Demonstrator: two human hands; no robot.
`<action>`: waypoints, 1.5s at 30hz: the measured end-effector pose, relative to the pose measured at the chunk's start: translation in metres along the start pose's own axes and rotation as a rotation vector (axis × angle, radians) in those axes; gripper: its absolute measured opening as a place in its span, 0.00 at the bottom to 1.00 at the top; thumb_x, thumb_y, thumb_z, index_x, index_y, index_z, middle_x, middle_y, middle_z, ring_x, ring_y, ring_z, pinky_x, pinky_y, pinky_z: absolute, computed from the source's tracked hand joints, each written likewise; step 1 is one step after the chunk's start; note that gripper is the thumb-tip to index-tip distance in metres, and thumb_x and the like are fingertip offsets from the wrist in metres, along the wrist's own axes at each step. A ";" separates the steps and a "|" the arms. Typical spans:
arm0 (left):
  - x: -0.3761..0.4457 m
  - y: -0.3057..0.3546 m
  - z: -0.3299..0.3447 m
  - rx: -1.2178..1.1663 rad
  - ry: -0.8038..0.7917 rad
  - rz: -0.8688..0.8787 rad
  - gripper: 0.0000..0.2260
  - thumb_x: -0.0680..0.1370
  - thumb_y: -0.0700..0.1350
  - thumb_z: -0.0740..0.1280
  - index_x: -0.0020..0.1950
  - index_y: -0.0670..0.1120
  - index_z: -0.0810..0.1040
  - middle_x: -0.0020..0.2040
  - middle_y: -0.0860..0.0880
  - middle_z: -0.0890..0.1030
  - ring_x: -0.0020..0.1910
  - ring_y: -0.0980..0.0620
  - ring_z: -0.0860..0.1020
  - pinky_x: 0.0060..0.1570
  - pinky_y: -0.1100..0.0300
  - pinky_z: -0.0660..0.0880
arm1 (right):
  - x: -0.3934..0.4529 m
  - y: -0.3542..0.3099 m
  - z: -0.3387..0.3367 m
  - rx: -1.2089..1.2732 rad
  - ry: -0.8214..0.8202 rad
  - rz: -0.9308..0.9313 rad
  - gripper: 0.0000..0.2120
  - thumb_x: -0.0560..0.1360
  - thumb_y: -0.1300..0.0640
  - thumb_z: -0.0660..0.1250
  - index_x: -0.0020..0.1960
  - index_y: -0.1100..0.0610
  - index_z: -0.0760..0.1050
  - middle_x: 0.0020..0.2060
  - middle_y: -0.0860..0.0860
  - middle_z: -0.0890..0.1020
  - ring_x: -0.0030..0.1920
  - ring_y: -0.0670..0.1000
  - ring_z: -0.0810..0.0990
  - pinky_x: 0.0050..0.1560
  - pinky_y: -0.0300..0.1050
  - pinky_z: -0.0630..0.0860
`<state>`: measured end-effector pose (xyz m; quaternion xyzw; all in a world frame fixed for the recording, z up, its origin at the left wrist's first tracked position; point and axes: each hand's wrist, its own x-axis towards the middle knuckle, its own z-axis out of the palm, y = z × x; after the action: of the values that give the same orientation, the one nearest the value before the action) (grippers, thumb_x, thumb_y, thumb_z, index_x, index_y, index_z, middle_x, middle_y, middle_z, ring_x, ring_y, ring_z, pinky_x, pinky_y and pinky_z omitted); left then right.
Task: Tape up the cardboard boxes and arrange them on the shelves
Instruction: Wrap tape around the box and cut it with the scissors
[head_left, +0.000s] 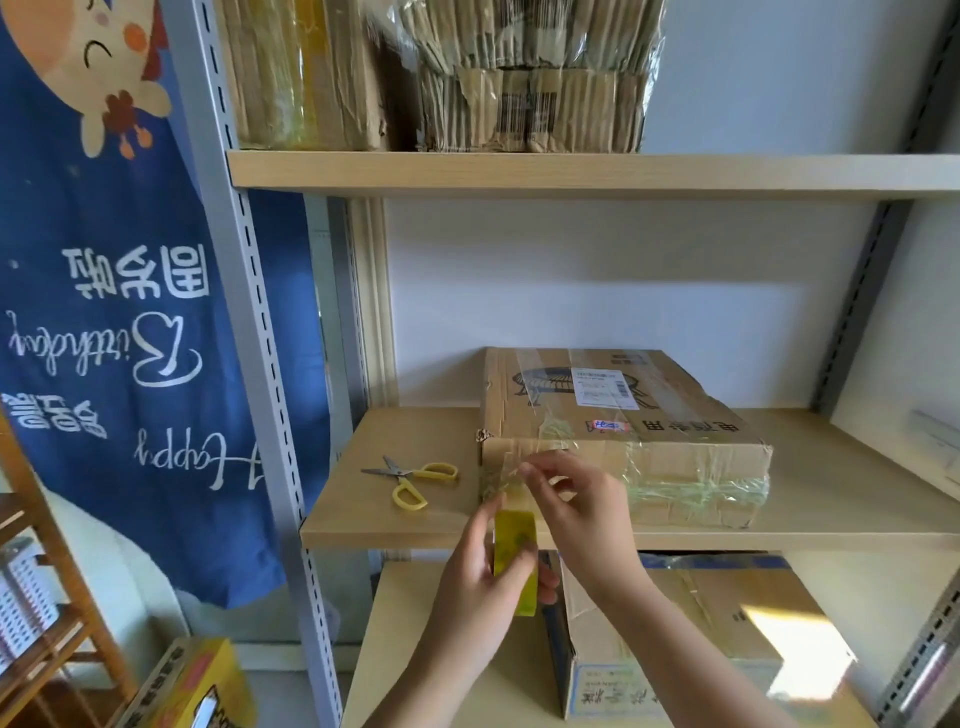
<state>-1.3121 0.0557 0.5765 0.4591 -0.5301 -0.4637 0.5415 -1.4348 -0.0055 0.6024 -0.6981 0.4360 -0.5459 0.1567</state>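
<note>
Cardboard box (618, 421) lies flat on the middle shelf (415, 514), right of centre, its near face wrapped in clear tape; a second box (675, 639) sits on the shelf below, at the near right; the left hand (483, 577) grips a yellowish tape roll (515, 558) in curled fingers, just near of the shelf edge; the right hand (576, 504) pinches the loose tape end beside the upper box's near face; yellow-handled scissors (410, 480) lie to the left

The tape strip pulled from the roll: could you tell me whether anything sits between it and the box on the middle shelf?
Nothing visible does. The right hand pinches the strip right at the box front; the scissors lie off to the left.
</note>
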 end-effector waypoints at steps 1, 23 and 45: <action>-0.001 0.003 0.004 -0.021 -0.034 0.007 0.21 0.80 0.44 0.67 0.70 0.60 0.67 0.43 0.43 0.84 0.43 0.41 0.84 0.52 0.42 0.80 | 0.002 0.001 -0.004 -0.025 0.016 -0.009 0.04 0.76 0.56 0.70 0.45 0.49 0.83 0.39 0.41 0.84 0.41 0.42 0.81 0.41 0.33 0.74; 0.023 0.050 0.042 -0.220 0.096 -0.134 0.09 0.79 0.43 0.68 0.58 0.43 0.75 0.41 0.43 0.86 0.40 0.47 0.85 0.40 0.59 0.80 | 0.081 0.006 -0.034 -0.473 -0.064 0.180 0.05 0.72 0.48 0.71 0.38 0.44 0.84 0.40 0.43 0.85 0.47 0.51 0.80 0.51 0.48 0.77; 0.005 0.006 0.060 0.098 0.098 -0.008 0.13 0.82 0.53 0.62 0.47 0.44 0.77 0.33 0.47 0.85 0.34 0.48 0.83 0.42 0.52 0.81 | 0.062 0.037 -0.032 -0.669 -0.023 -0.513 0.17 0.68 0.66 0.65 0.49 0.50 0.84 0.48 0.44 0.84 0.52 0.49 0.80 0.69 0.54 0.69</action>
<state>-1.3715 0.0509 0.5845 0.5092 -0.5231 -0.4165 0.5418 -1.4780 -0.0667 0.6272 -0.8024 0.3996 -0.3878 -0.2146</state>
